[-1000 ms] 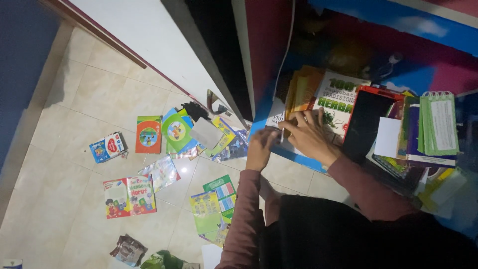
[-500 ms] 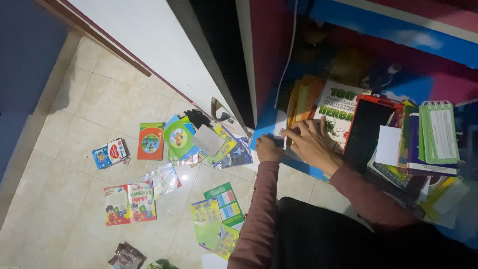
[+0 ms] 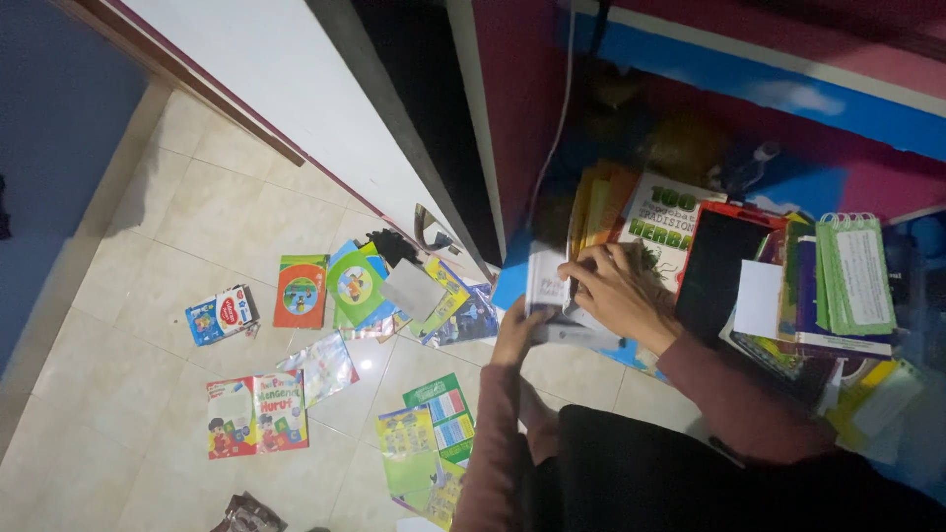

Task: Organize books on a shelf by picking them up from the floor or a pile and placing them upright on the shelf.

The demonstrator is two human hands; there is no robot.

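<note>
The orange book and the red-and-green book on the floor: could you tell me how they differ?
The orange book lies shut, nearer the wall; the red-and-green book lies spread open, wider, nearer the person. The orange book shows one round picture; the red-and-green book shows several small ones. Both lie flat on tiles, untouched.

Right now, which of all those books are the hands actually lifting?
The small white book at the shelf's edge: both hands grip it, left hand beneath, right hand on top. The others lie untouched.

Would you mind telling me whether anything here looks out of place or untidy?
Yes: children's books and leaflets lie scattered at all angles over the tiled floor, some overlapping. Both hands, left hand and right hand, hold a small white book over a leaning, uneven pile.
</note>
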